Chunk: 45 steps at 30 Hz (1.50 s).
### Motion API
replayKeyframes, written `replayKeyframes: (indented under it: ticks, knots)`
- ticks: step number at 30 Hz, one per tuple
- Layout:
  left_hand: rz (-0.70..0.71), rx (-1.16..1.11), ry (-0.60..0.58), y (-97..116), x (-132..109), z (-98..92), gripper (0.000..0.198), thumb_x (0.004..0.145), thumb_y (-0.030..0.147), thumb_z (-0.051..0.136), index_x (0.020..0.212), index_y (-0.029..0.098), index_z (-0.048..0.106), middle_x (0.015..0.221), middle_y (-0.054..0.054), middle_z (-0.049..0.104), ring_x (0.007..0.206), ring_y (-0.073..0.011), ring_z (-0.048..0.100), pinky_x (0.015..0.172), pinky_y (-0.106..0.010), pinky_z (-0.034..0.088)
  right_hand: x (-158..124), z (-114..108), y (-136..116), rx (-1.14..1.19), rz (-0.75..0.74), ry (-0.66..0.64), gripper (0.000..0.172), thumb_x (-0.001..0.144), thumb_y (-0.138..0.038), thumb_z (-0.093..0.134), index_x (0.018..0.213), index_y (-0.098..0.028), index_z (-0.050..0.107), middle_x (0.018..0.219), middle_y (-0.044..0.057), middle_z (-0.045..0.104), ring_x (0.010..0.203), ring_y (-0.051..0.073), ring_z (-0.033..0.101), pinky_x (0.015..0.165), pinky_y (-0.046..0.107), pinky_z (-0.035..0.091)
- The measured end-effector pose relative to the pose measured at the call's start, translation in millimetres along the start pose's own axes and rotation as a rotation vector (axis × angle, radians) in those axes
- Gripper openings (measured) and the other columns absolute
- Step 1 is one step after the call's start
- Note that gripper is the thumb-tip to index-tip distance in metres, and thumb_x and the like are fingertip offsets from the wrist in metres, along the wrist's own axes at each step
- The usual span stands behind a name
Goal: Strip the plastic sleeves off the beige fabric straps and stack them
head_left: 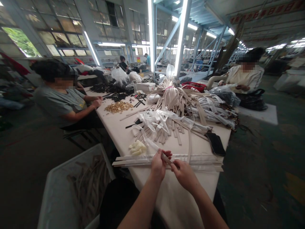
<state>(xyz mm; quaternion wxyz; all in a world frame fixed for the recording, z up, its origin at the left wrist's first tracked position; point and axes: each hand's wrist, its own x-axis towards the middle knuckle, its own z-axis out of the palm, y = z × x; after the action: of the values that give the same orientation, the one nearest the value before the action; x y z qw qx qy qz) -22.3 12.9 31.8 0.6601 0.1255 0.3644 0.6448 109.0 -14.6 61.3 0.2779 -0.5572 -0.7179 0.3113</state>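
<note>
Between my two hands runs a beige strap point(166, 158), slanting down to the right, with a white plastic sleeve point(150, 142) trailing off its far end. My left hand point(159, 165) is closed around the strap, its fingertips showing beyond it. The thumb and fingers of my right hand point(183, 171) pinch the strap's near end. Just beyond and under my hands, a row of long beige straps point(133, 161) lies across the table, some covered by clear plastic. A pale crumpled glove point(137, 147) rests to the left of my left hand.
A large bundle of beige straps point(175, 98) and loose plastic sleeves point(162, 119) cover the table's middle. Gold buckles point(118, 107) are heaped at left; a black phone point(215, 143) lies at right. A white bin point(53, 181) of straps stands lower left. Co-workers sit on both sides.
</note>
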Motion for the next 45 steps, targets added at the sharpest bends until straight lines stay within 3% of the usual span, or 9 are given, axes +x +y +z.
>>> replayKeyframes:
  ticks: [3,7,13,18,25,30,36,42,45]
  knots:
    - [0.022,0.024,0.015,-2,1,0.7,0.032,0.083,0.045,0.067,0.086,0.016,0.054,0.085,-0.011,0.073,0.074,-0.0223,0.07,0.069,-0.034,0.053,2,-2,0,-0.022,-0.011,-0.054,0.033,0.095,-0.03,0.049,0.069,-0.02,0.067,0.068,0.003,0.07,0.065,0.018,0.065,0.066,0.026,0.04]
    - [-0.039,0.075,0.011,-11,-2,2.7,0.036,0.082,0.05,0.067,0.084,0.017,0.052,0.085,-0.012,0.073,0.066,-0.021,0.068,0.055,-0.029,0.048,10,0,-1,0.014,-0.03,-0.024,0.031,0.096,-0.03,0.047,0.078,-0.019,0.07,0.077,0.006,0.073,0.07,0.019,0.066,0.065,0.026,0.04]
    - [0.072,0.025,0.006,1,4,1.5,0.034,0.082,0.047,0.068,0.088,0.017,0.055,0.086,-0.011,0.074,0.079,-0.023,0.07,0.077,-0.037,0.053,9,-7,6,-0.072,-0.035,-0.069,0.033,0.095,-0.03,0.049,0.069,-0.019,0.067,0.067,0.004,0.07,0.065,0.019,0.064,0.065,0.027,0.038]
    - [-0.008,0.068,-0.004,-13,3,3.6,0.035,0.083,0.049,0.066,0.085,0.017,0.052,0.084,-0.011,0.073,0.067,-0.0202,0.068,0.061,-0.03,0.05,17,-3,5,-0.006,-0.058,-0.069,0.035,0.096,-0.03,0.044,0.073,-0.018,0.067,0.069,0.005,0.07,0.065,0.018,0.063,0.063,0.025,0.039]
    - [0.11,0.041,0.01,3,10,2.5,0.033,0.083,0.047,0.068,0.086,0.017,0.055,0.085,-0.01,0.073,0.082,-0.0219,0.07,0.079,-0.035,0.051,16,-17,20,-0.052,-0.043,-0.077,0.031,0.091,-0.031,0.05,0.067,-0.019,0.066,0.066,0.004,0.069,0.065,0.019,0.063,0.066,0.027,0.04]
    - [0.023,0.088,-0.044,-15,7,10.4,0.041,0.079,0.054,0.069,0.082,0.015,0.055,0.084,-0.011,0.073,0.057,-0.0146,0.062,0.057,-0.027,0.045,26,-13,10,0.036,-0.06,-0.081,0.034,0.094,-0.033,0.045,0.075,-0.018,0.07,0.07,0.005,0.071,0.065,0.019,0.064,0.065,0.026,0.042]
    - [0.13,0.065,-0.031,-3,16,7.0,0.036,0.081,0.049,0.069,0.087,0.015,0.057,0.087,-0.011,0.073,0.084,-0.0219,0.069,0.08,-0.034,0.05,23,-29,22,-0.058,-0.051,-0.085,0.029,0.09,-0.033,0.052,0.07,-0.019,0.07,0.064,0.003,0.069,0.061,0.018,0.061,0.063,0.027,0.039]
    - [0.044,0.091,-0.063,-24,13,12.5,0.039,0.08,0.052,0.069,0.081,0.015,0.057,0.078,-0.009,0.071,0.063,-0.017,0.064,0.059,-0.027,0.045,30,-22,19,0.028,-0.093,-0.042,0.035,0.094,-0.034,0.045,0.075,-0.018,0.071,0.072,0.005,0.071,0.064,0.018,0.063,0.062,0.025,0.039]
    - [0.072,0.082,-0.056,-20,15,12.3,0.039,0.08,0.052,0.069,0.083,0.015,0.058,0.085,-0.011,0.072,0.074,-0.0205,0.068,0.067,-0.03,0.049,30,-25,23,-0.003,-0.088,-0.055,0.032,0.092,-0.034,0.048,0.078,-0.019,0.072,0.07,0.004,0.071,0.063,0.018,0.061,0.062,0.026,0.038]
